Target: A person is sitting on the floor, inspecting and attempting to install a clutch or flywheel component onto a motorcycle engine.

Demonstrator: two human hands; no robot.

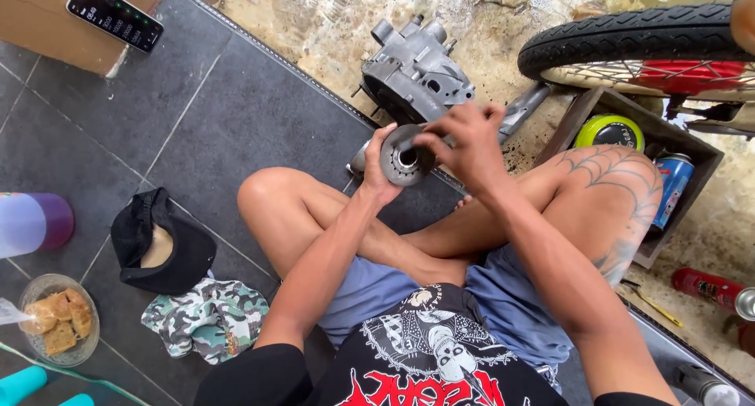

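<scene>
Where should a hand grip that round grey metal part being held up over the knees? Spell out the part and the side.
Probably by the outer rim, from the side. The round metal part is a flat disc with a central hole, held on edge. The left hand already clasps its left rim, while the right hand reaches its fingers in over the top right, so the lower edge is the free side.

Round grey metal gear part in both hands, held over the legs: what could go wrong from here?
1. The round grey metal gear part is held in the air by the left hand while the right hand works its centre; a slip could drop it on the crossed legs or the dark tiled floor.
2. Fingertips inside its bore risk a pinch.
</scene>
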